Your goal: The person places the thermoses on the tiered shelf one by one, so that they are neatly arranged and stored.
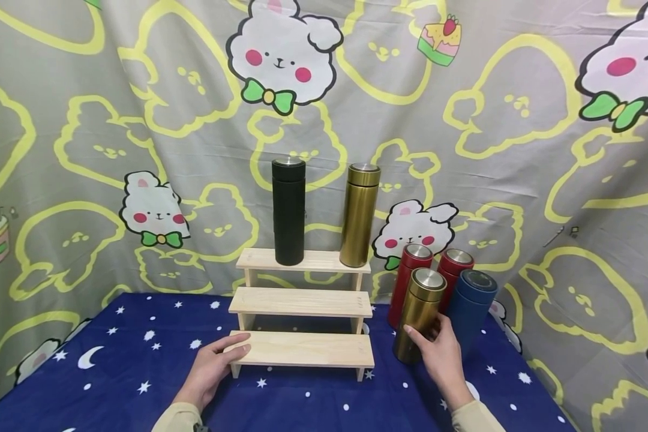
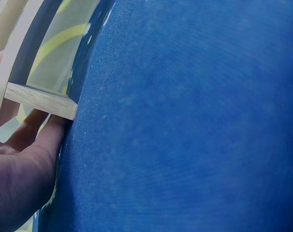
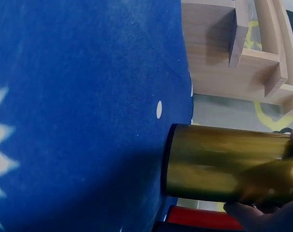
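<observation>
My right hand grips a gold thermos with a silver-topped lid, fingers behind and thumb in front. It is upright, with its base close over the cloth in the right wrist view. My left hand holds the left end of the lowest step of a three-step wooden stand, and its fingers reach around the stand's leg in the left wrist view. On the top step stand a black thermos at the left and another gold thermos at the right.
Two red thermoses, a nearer-left one and a farther-right one, and a blue thermos cluster behind and beside the gripped one. Blue star-patterned cloth covers the table. A cartoon-print curtain hangs behind.
</observation>
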The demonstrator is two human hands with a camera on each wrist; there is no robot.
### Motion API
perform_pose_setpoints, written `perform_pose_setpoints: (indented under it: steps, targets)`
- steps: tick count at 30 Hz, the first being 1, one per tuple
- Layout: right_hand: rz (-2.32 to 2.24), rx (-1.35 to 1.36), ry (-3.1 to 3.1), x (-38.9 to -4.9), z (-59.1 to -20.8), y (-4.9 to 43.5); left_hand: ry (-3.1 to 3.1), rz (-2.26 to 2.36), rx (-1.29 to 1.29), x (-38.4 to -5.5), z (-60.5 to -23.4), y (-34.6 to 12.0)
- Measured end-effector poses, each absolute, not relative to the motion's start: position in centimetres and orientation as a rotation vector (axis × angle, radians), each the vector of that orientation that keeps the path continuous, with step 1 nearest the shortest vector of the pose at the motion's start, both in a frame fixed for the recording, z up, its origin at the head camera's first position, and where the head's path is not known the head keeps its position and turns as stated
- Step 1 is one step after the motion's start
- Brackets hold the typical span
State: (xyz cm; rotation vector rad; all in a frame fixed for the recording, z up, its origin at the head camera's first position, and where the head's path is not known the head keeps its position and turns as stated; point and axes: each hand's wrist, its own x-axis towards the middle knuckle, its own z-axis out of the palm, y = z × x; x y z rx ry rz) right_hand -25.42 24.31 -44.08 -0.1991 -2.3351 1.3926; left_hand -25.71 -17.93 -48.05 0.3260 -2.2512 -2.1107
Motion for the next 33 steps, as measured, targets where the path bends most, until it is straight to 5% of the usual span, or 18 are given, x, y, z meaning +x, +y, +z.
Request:
perform_pose_setpoints:
  steps: [33]
  targets:
    - [1.592, -0.083, -2.308, -23.2, -38.2, 23.1, -2.26, -2.099, 0.332, -25.7, -48.0, -17.9]
